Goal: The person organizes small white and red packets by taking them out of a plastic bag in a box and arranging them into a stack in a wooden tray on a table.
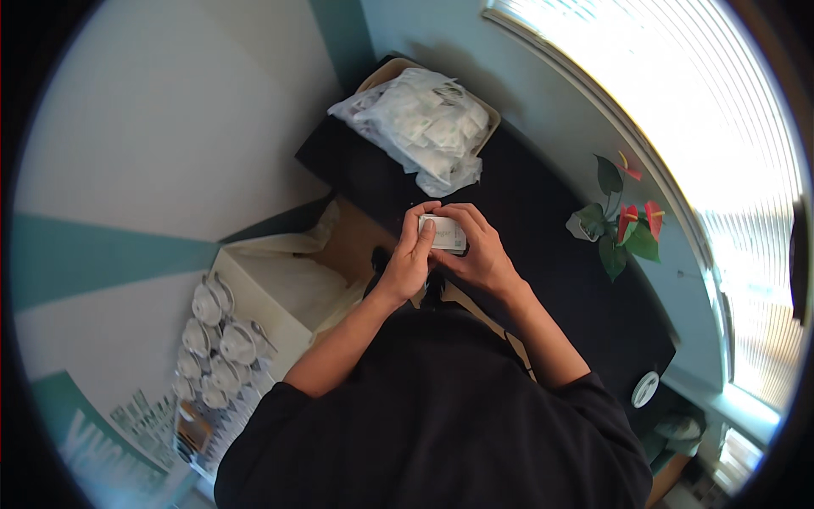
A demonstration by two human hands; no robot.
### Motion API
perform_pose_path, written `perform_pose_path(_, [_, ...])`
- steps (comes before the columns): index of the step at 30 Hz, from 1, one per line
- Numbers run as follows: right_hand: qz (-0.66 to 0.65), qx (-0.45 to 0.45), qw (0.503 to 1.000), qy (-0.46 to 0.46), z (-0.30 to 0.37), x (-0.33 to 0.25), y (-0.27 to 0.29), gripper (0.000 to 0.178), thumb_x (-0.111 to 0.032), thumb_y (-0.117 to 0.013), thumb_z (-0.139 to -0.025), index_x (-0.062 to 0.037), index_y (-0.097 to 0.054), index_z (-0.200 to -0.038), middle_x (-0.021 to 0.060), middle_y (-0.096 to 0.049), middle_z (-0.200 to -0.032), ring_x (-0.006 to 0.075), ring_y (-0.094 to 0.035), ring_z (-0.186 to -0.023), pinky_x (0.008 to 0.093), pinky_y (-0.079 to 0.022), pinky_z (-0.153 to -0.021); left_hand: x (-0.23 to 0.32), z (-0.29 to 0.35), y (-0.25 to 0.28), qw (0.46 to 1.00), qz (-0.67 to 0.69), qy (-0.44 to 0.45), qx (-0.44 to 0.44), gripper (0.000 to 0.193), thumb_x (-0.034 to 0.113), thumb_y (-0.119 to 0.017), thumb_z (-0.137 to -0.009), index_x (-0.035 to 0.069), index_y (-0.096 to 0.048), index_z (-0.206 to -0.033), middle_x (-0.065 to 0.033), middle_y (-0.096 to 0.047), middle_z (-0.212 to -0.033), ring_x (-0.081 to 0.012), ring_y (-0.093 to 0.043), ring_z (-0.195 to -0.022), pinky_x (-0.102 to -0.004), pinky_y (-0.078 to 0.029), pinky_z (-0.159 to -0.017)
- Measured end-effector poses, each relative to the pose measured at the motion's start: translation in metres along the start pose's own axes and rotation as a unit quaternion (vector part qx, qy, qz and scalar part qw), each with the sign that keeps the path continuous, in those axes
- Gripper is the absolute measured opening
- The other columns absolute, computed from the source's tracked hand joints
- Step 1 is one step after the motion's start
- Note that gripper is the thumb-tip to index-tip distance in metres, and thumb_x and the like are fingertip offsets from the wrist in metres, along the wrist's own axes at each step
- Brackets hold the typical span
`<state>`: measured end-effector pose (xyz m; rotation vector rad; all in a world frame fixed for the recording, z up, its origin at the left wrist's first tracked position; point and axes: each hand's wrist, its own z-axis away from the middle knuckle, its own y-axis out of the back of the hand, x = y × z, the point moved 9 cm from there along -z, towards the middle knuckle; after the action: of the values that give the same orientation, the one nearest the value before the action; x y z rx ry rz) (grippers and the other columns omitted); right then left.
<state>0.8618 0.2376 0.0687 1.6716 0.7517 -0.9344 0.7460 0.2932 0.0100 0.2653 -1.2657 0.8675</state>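
Note:
A small stack of white sugar packets [444, 237] is held between my two hands, in front of my body at the table's near edge. My left hand [409, 260] grips its left side, with the thumb lying over the top packet. Around the right side and far edge curl the fingers of my right hand [481, 252]. Beyond the hands, a clear plastic bag [421, 127] full of similar white packets rests in a tan basket [490, 125]. The bag's loose end hangs over the basket's near side.
The black table [543, 246] runs from the far wall toward the lower right. On it stand a potted plant [627, 218] with red flowers and a round white object [645, 389]. To my left, white cups [225, 343] sit stacked on a pale cabinet [270, 297] beside a large whitish bag [292, 284].

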Motion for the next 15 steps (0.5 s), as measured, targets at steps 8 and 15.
perform_pose_path(8, [-0.243, -0.110, 0.963, -0.042, 0.028, -0.054, -0.084, 0.064, -0.024, -0.076, -0.106, -0.0092, -0.049, -0.162, 0.0139, -0.067, -0.132, 0.0212, -0.072, -0.110, 0.0346, -0.060, -0.084, -0.003, 0.129, 0.059, 0.979, -0.019, -0.082, 0.185, 0.039, 0.041, -0.036, -0.124, 0.013, -0.047, -0.148, -0.0053, -0.063, -0.123, -0.0099, -0.062, -0.103, -0.0277, -0.054, -0.081])
perform_pose_path(15, [-0.241, -0.308, 0.907, -0.157, 0.111, -0.118, -0.215, 0.045, -0.030, -0.051, -0.121, -0.0043, -0.052, -0.158, 0.0035, -0.064, -0.102, 0.0055, -0.058, -0.069, 0.0233, -0.045, -0.055, -0.050, 0.296, 0.106, 0.928, 0.018, -0.115, 0.355, 0.039, 0.041, -0.037, -0.124, 0.013, -0.046, -0.149, -0.0036, -0.061, -0.116, -0.0092, -0.056, -0.093, -0.0284, -0.051, -0.078])
